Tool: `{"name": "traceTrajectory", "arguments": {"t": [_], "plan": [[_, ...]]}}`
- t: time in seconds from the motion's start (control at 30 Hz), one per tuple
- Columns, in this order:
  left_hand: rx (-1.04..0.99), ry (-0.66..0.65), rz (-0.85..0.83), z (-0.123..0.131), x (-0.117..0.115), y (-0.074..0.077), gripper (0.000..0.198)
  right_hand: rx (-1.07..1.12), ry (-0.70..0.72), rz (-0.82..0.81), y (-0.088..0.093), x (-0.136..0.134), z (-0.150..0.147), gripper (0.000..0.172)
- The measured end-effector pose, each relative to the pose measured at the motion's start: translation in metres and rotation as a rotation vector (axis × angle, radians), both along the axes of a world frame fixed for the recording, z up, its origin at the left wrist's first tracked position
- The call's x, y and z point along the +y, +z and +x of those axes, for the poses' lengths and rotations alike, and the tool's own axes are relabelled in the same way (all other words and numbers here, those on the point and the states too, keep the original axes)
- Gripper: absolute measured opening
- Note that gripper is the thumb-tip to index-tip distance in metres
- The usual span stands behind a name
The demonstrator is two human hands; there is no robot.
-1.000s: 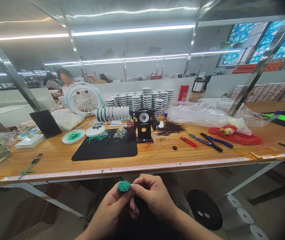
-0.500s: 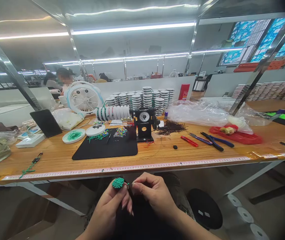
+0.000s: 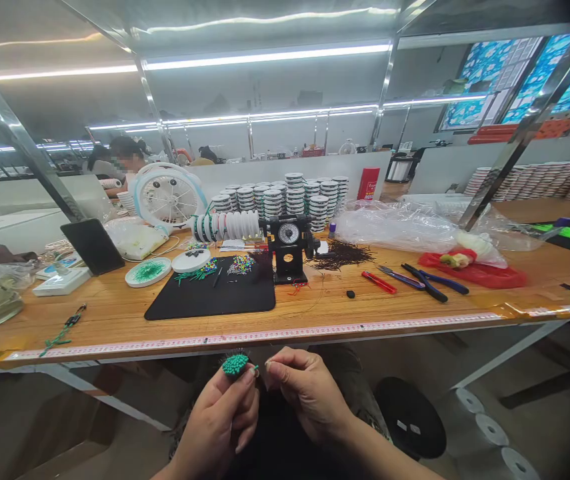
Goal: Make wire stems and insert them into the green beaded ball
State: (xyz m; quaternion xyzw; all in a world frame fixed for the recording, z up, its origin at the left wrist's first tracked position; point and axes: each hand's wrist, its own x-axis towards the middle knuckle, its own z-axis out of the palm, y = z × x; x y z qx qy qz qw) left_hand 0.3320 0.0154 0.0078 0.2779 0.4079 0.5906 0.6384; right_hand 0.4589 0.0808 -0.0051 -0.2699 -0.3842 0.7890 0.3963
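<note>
In the head view my left hand (image 3: 222, 417) is closed around a round bundle of thin dark strands with green bead-like ends (image 3: 235, 364), which face up above the thumb. One green tip stands apart from the bundle at the left thumb and forefinger. My right hand (image 3: 309, 393) is a short gap to the right, thumb and forefinger pinched together. What lies in that pinch is too fine to make out. Both hands are over my lap, in front of the table edge, which carries a measuring tape strip (image 3: 285, 337).
A black mat (image 3: 205, 300) bears small coloured beads. Behind it stand a black winding device with a dial (image 3: 289, 233), stacked spools (image 3: 295, 193) and a fan (image 3: 169, 193). Pliers (image 3: 427, 283) and a red-handled tool (image 3: 379, 283) lie right. A black stool (image 3: 409, 407) is below.
The left fingers have curled in more under the bundle, which has tilted slightly, showing more dark strands behind it. My right hand is nearly where it was, still pinched.
</note>
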Motion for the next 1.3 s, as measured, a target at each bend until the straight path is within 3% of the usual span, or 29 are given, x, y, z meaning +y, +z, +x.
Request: {"name": "traceTrajectory", "arguments": {"t": [0.8, 1.07, 1.3], "plan": [[0.075, 0.028, -0.027, 0.001, 0.000, -0.003, 0.032, -0.028, -0.011, 0.001, 0.002, -0.001, -0.001, 0.022], [0.084, 0.049, -0.029, 0.000, 0.000, 0.001, 0.031, -0.276, -0.125, 0.275, -0.004, 0.003, 0.003, 0.019], [0.117, 0.099, -0.016, -0.001, 0.000, 0.004, 0.031, -0.336, -0.146, 0.278, -0.009, 0.002, 0.005, 0.025]]}}
